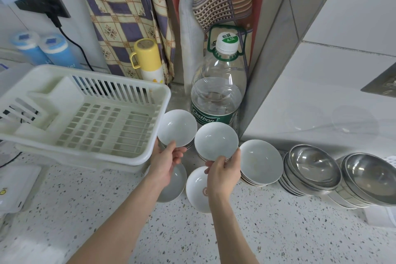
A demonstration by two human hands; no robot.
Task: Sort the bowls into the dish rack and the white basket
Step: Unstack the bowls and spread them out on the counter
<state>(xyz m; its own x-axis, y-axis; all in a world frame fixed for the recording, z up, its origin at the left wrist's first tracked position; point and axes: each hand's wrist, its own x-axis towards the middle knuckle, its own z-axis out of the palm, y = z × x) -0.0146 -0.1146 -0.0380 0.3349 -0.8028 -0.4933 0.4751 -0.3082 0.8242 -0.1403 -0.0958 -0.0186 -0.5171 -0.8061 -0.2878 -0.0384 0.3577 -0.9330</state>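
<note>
With a white bowl pinched in each hand, a person stands at a speckled counter (278, 231) at the outset of a sorting job. The left hand (165, 163) grips the near rim of the left bowl (177, 127), thumb inside and fingers curled beneath, holding it clear of the counter just off the rack's corner. The right hand (224, 174) holds the right bowl (216, 141) the same way, tilted toward the camera, beside the first.

At 10 o'clock the white rack (85, 118) shows bare slats: nothing has been placed in it. No separate basket can be made out, so where its share goes cannot be told.

Plenty remains, by the look of it. Two more white bowls (196, 191) sit on the counter under the hands, a white stack (260, 162) leans at 2 o'clock, and two steel stacks (312, 169) fill the 3 o'clock edge. A water bottle (218, 92) stands at 12 o'clock behind the raised bowls, a yellow flask (147, 60) to its left.

Judged from this, the work has barely begun; the raised pair would be the first bowls racked.
</note>
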